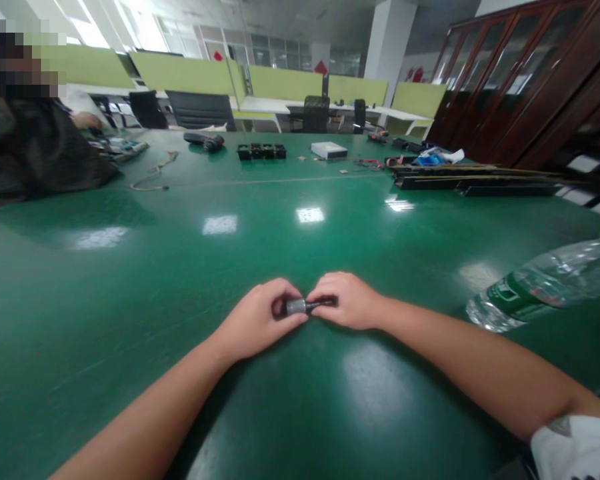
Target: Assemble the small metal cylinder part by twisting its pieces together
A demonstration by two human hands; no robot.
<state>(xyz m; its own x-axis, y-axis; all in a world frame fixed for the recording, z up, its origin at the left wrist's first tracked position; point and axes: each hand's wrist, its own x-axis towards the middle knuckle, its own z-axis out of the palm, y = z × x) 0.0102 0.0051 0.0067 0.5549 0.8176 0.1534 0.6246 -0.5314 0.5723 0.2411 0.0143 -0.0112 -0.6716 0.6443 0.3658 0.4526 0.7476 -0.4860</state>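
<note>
Pinching a small silver-and-black cylinder [296, 307] between thumb and fingers of the left grip [257, 317], at the green worktop [270, 247], well to the left of a clear bottle [530, 290] with a green label. Curled around the cylinder, leaving only a narrow gap between thumb and forefinger.

Closing the right grip [353, 300] on a thin dark end [314, 305] in line with the cylinder, likewise left of the bottle but nearer to it, fingertips almost meeting. Cannot tell whether one piece or two joined parts, nor whether resting on the surface or lifted just off it.

Showing a pale sleeve [575, 447] on the near side of the bottle. Seeing, beyond the bottle, long dark bars [505, 191] and a blue-and-white wrapper [435, 157]. Noticing, beyond and to the left of the bottle, a flat pale box [329, 151], farther left a row of black blocks [261, 152], and farther left again a pale cable [153, 175]. Finding a person [35, 147] in dark clothing farthest left of the bottle, and wooden cabinets [500, 60] far behind it.
</note>
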